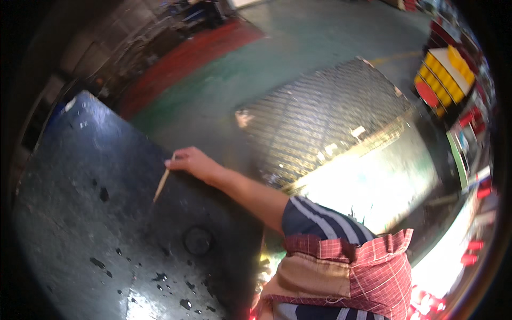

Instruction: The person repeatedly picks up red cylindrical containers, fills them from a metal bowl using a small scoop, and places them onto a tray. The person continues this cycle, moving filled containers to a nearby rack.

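My left hand (193, 162) reaches out from a dark sleeve with white stripes and rests at the far edge of a large dark metal plate (80, 213). Its fingers are closed on the upper end of a thin pale stick (161, 184). The stick slants down and to the left, and its lower tip lies on the plate. My right hand is not in view. A red checked apron (368, 272) covers my body at the lower right.
The plate has a round boss (198, 240) near its middle and dark wet spots (160, 277) toward the near edge. Beyond it lies a metal mesh panel (320, 122) on a green floor (298, 42) with a red strip. Yellow bins (445, 77) stand at the far right.
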A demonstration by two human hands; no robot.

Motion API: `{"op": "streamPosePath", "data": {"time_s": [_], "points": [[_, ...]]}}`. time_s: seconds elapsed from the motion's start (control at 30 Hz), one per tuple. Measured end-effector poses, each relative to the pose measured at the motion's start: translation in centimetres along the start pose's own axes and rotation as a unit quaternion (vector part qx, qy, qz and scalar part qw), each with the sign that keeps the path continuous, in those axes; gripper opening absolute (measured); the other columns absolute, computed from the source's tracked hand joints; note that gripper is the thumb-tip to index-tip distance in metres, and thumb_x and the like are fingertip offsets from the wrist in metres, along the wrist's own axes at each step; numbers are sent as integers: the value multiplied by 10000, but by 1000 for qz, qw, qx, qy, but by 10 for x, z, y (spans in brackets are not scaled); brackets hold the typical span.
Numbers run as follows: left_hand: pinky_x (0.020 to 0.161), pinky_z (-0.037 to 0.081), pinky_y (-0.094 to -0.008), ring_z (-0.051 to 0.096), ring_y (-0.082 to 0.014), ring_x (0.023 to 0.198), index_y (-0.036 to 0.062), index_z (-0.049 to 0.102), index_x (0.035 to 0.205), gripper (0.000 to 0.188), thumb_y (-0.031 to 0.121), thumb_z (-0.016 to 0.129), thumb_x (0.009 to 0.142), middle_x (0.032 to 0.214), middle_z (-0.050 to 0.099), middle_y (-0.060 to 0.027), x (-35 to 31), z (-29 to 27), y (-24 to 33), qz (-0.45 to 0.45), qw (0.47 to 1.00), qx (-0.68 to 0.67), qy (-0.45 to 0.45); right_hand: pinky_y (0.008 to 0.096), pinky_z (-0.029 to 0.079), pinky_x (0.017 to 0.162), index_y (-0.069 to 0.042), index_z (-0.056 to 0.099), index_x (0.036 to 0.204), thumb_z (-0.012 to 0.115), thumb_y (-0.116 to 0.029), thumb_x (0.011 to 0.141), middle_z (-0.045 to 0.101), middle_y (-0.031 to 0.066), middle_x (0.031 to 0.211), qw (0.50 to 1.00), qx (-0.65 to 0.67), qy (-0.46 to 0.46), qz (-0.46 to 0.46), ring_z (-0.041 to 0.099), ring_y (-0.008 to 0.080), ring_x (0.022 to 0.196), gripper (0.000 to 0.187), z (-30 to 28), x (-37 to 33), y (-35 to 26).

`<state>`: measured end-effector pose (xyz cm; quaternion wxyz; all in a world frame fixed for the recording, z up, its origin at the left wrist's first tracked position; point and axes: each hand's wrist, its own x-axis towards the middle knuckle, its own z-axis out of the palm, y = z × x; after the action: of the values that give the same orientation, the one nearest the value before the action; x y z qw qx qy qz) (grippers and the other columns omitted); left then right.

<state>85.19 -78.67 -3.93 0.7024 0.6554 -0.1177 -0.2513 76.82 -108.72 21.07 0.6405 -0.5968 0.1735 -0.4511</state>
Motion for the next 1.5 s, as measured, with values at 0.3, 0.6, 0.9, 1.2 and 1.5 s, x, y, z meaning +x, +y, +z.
{"op": "streamPosePath", "data": {"time_s": [0.3, 0.6, 0.9, 1.2, 1.5], "points": [[1095, 407, -402, 529, -265, 1224, 75, 496, 1415, 743, 659, 466, 956, 1403, 544, -84, -66, -59, 24, -26, 995, -82, 51, 274, 445, 701, -52, 702, 814, 691, -238, 885, 646, 11, 761, 974, 76, 212, -34, 591, 116, 724, 199, -137, -93, -109], [1073, 437, -386, 554, -257, 1188, 77, 521, 1395, 737, 664, 476, 951, 1373, 570, -82, -128, 106, 123, 56, 937, -341, 55, 294, 465, 932, -27, 707, 1179, 658, -268, 898, 710, 65, 1077, 938, -32, 344, 19, 637, 164, 991, 374, -538, -156, -188], [714, 571, -322, 687, -217, 887, 13, 567, 1258, 317, 108, 511, 961, 1041, 697, -133, -213, 235, -116, -184, 894, 270, -305, 452, 529, 723, -11, 710, 981, 752, -416, 802, 704, 164, 855, 507, -751, 377, 194, 669, 364, 778, 445, -872, -390, 57], [650, 519, -315, 635, -157, 843, 92, 690, 1150, 422, 427, 718, 895, 1089, 689, -41, 63, 102, -138, -174, 923, 324, 111, 632, 469, 937, -53, 287, 1503, 779, -618, 755, 294, 259, 1511, 736, 135, 342, 569, 437, 443, 1279, 1059, -564, -423, 271], [965, 443, -407, 622, -301, 1107, 39, 650, 1254, 670, 587, 646, 868, 1158, 692, -185, 191, 221, -247, -194, 913, 360, -13, 527, 427, 1060, -60, 548, 1343, 605, -425, 963, 600, 130, 1329, 691, 406, 492, 340, 559, 334, 1216, 530, -502, -359, 305]]}}
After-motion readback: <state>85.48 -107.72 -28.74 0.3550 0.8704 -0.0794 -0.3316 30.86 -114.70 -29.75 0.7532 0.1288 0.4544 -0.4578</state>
